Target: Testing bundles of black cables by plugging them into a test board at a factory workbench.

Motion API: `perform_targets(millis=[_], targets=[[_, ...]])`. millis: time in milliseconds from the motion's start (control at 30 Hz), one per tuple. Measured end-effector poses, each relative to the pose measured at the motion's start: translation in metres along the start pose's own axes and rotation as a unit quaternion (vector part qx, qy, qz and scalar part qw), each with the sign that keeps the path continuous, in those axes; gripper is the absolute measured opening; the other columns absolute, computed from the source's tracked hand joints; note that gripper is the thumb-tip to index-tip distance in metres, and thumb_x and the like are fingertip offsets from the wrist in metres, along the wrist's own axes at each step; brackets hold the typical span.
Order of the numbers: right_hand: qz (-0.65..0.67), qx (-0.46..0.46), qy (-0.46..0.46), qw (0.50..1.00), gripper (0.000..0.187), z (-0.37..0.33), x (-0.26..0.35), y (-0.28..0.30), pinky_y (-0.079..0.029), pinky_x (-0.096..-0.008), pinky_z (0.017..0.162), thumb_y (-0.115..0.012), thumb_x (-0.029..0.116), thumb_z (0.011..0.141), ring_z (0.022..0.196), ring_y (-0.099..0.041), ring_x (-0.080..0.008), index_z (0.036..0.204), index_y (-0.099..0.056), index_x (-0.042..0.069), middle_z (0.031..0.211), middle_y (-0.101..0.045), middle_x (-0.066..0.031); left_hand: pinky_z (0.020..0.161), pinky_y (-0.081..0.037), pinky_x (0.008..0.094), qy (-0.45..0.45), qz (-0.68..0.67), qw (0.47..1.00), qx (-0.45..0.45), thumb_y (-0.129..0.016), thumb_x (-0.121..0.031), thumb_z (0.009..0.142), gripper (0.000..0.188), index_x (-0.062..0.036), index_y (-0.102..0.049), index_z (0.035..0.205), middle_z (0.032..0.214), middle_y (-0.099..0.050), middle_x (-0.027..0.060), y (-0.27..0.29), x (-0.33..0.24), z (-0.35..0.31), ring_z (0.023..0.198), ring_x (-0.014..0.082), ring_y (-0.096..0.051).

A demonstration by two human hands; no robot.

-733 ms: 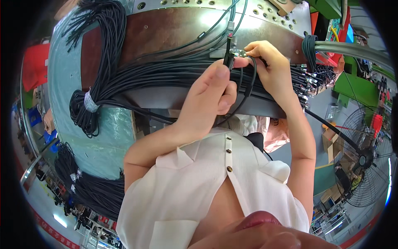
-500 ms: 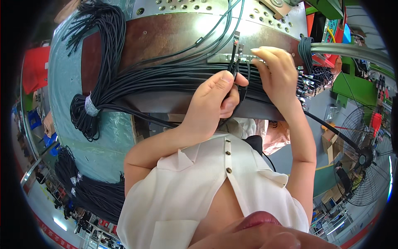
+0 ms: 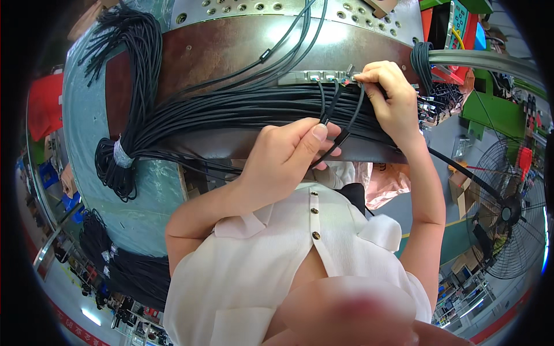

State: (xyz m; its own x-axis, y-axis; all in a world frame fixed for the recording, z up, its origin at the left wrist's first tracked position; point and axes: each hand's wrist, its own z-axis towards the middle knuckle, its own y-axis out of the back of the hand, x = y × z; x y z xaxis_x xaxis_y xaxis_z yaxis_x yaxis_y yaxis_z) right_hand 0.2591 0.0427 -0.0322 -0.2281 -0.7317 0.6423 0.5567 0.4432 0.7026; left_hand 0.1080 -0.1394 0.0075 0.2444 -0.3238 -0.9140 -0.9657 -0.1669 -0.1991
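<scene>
Between the thumb and fingers of my left hand (image 3: 283, 155) run several thin black cables (image 3: 330, 108), their connector ends pointing away from me. My right hand (image 3: 393, 99) pinches a small cable connector (image 3: 356, 77) at the right part of a narrow metal strip fixture (image 3: 297, 77). Two white-fronted connectors (image 3: 330, 76) sit along that strip, to the left of my right fingertips. A thick bundle of black cables (image 3: 219, 112) lies across the bench just below the strip, under both hands. My right fingertips partly hide the connector they grip.
Clear wrap (image 3: 122, 153) ties the bundle at the left. More black cables (image 3: 135, 34) hang over the greenish bench cover (image 3: 156, 213). Behind the strip stands a perforated metal plate (image 3: 242, 8). A fan (image 3: 511, 213) is at the right, near a curved metal rail (image 3: 485, 57).
The connector ends have gone from upright above my left hand to the strip. My right hand has closed on one there; my left hand has shifted slightly down and left.
</scene>
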Motion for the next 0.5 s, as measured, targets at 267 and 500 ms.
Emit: perform_targets(millis=[267, 500], targets=[[-0.021, 0.020, -0.009, 1.000, 0.014, 0.003, -0.001, 0.002, -0.049, -0.0348, 0.076, -0.065, -0.007, 0.074, 0.087, -0.060, -0.0271, 0.087, -0.063, 0.000, 0.089, -0.062, -0.0093, 0.060, -0.049, 0.0222, 0.047, 0.024, 0.998, 0.036, -0.039, -0.029, 0.104, 0.040, 0.0043, -0.061, 0.099, 0.080, -0.070, 0.0123, 0.007, -0.006, 0.012, 0.064, 0.0106, -0.063], [-0.148, -0.073, 0.146, 0.975, 0.030, 0.007, 0.024, 0.005, -0.050, -0.0371, 0.075, -0.072, -0.001, 0.071, 0.085, -0.061, -0.0275, 0.099, -0.062, 0.005, 0.094, -0.064, -0.0076, 0.053, -0.049, 0.0240, 0.144, -0.073, 0.980, 0.115, -0.041, -0.024, 0.102, 0.036, 0.0036, -0.062, 0.090, 0.071, -0.068, 0.0115, 0.001, -0.011, 0.029, 0.056, 0.0118, -0.061]])
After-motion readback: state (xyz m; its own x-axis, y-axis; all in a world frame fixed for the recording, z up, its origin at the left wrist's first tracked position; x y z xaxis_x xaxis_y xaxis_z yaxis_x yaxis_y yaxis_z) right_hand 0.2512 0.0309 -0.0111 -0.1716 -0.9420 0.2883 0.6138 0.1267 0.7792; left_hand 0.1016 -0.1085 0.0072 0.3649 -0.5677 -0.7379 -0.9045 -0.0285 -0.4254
